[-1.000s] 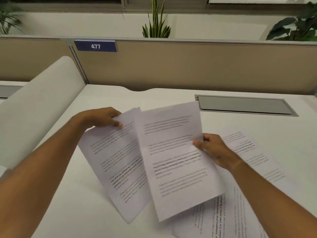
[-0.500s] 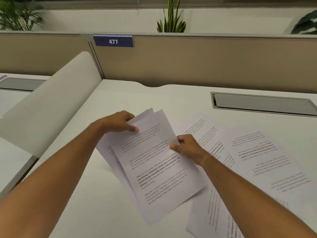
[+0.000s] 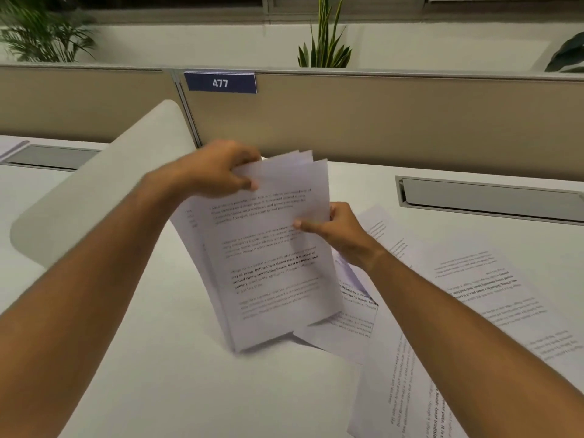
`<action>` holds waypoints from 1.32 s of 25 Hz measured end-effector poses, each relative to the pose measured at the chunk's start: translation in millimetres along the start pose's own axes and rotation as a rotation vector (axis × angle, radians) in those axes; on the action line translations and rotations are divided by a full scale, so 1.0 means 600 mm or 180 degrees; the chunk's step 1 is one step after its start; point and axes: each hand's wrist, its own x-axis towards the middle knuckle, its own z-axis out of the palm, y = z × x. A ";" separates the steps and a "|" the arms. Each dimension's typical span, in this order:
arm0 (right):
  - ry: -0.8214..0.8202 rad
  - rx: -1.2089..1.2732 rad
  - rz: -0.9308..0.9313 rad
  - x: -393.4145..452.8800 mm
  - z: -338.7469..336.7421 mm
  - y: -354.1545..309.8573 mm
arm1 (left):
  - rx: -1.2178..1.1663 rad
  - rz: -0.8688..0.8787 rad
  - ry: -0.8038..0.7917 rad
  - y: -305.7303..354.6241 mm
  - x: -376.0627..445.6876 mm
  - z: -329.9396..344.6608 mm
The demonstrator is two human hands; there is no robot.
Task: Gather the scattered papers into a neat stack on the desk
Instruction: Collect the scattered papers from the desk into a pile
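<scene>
A bundle of printed sheets (image 3: 271, 260) stands tilted on its lower edge on the white desk (image 3: 177, 380). My left hand (image 3: 218, 172) grips the bundle's top left corner. My right hand (image 3: 335, 229) pinches its right edge, thumb on the front page. The sheets are roughly lined up, with their top edges slightly fanned. More printed sheets (image 3: 474, 298) lie scattered flat on the desk to the right, partly under my right forearm, and one sheet (image 3: 350, 324) lies just behind the bundle's lower right corner.
A curved white side divider (image 3: 94, 197) rises at the left. A beige partition (image 3: 410, 121) with a blue "477" tag (image 3: 220, 83) closes the back. A grey cable hatch (image 3: 486, 197) sits at the back right. Plants stand behind the partition.
The two fanned sheets have been brought together into one bundle and raised upright on its lower edge. Both hands moved up and away from me, and the camera shifted left.
</scene>
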 end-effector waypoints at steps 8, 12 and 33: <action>0.0770 0.1145 -0.0461 -0.010 -0.111 -0.062 | -0.2622 -0.0941 0.1720 -0.009 -0.033 0.071; 0.0895 0.1134 -0.0634 -0.029 -0.137 -0.096 | -0.2842 -0.0381 0.1303 0.036 -0.001 0.095; 0.1378 -0.0239 -0.0117 -0.170 -0.291 0.022 | -0.3502 -0.0324 0.0772 0.213 0.072 0.281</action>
